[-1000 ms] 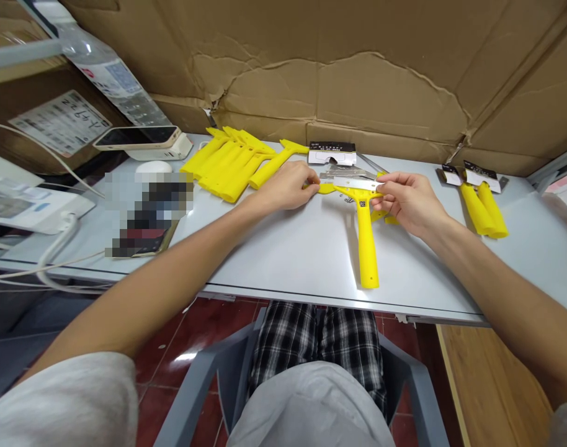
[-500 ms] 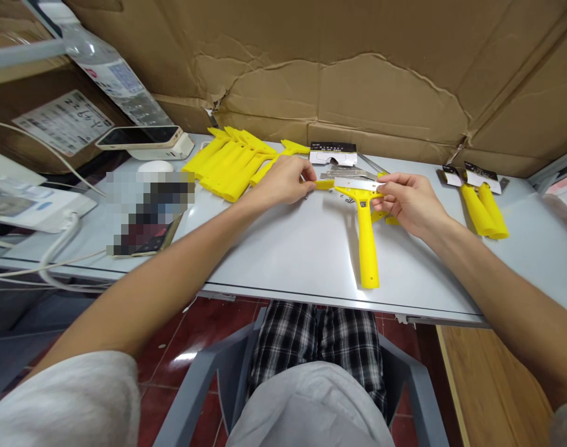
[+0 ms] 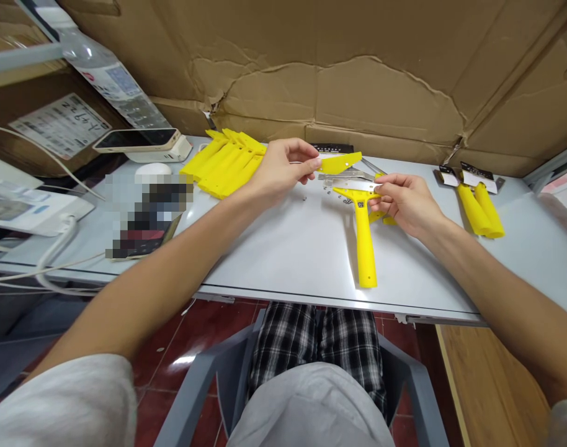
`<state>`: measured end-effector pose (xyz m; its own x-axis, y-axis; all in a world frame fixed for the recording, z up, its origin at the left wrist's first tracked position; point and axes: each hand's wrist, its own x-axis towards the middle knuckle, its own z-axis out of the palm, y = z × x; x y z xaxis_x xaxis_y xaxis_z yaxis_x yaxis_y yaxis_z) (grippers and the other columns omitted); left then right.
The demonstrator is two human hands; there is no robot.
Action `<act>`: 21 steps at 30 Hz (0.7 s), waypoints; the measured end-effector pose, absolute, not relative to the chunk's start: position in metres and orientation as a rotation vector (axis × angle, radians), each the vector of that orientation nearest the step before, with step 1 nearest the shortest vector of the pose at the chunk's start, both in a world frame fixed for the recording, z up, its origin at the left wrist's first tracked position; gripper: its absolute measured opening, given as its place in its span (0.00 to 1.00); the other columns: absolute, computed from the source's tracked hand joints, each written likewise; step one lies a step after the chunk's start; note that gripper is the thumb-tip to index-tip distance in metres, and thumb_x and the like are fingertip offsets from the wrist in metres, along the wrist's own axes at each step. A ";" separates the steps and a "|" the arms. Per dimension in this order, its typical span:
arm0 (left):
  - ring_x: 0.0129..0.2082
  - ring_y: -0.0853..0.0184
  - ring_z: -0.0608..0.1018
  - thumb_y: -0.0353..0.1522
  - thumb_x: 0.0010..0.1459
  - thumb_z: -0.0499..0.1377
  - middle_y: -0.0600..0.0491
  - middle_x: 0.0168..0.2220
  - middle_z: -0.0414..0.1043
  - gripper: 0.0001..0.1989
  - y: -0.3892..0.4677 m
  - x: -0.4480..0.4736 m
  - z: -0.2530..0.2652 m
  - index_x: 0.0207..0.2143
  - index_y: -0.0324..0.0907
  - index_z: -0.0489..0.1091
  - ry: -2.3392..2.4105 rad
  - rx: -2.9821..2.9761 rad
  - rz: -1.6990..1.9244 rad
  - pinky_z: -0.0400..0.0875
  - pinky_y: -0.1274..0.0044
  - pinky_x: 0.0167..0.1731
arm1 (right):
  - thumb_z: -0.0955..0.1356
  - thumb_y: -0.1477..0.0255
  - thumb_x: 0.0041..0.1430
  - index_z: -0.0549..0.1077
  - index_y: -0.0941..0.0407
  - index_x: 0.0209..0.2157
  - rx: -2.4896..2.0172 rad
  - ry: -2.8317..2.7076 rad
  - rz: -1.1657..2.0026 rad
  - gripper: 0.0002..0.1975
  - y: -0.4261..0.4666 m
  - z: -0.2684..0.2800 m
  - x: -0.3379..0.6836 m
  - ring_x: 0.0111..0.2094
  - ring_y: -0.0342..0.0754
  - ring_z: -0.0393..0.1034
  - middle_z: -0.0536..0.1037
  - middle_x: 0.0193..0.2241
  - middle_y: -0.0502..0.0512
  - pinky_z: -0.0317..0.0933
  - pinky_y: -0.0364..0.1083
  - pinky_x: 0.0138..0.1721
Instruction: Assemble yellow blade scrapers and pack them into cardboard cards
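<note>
My right hand (image 3: pixel 404 202) is closed on the right end of the head of a yellow scraper (image 3: pixel 365 245), its handle pointing toward me. A flat metal blade (image 3: pixel 353 184) lies along that head. Pinched by one end in my left hand (image 3: pixel 283 166) is a flat yellow plastic plate (image 3: pixel 340 163), held just above and beyond the blade and apart from it. Several small screws (image 3: pixel 346 200) lie on the table beside the scraper head. Behind it are loose metal blades (image 3: pixel 358 173), partly covered. Other yellow pieces (image 3: pixel 388 220) are partly hidden by my right fingers.
Several yellow handles (image 3: pixel 232 164) lie in a row at the back left. Two carded scrapers (image 3: pixel 486 210) rest at the right. A phone (image 3: pixel 137 139), white cables (image 3: pixel 51 267) and a bottle (image 3: pixel 111 71) are at left; a cardboard wall (image 3: pixel 339 87) stands behind.
My left hand has raised the yellow plate up and turned it, so its broad face now shows above the blade. My right hand and the scraper have hardly moved.
</note>
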<state>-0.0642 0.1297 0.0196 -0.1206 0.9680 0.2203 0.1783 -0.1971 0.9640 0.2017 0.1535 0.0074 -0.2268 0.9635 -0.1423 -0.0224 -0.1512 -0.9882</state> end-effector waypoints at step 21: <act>0.31 0.69 0.79 0.28 0.60 0.73 0.50 0.34 0.82 0.04 0.121 -0.052 0.013 0.37 0.40 0.82 1.329 1.461 1.226 0.74 0.75 0.32 | 0.74 0.76 0.54 0.71 0.60 0.43 -1.134 -1.256 1.508 0.16 0.152 0.006 0.202 0.29 0.42 0.77 0.79 0.36 0.59 0.78 0.43 0.34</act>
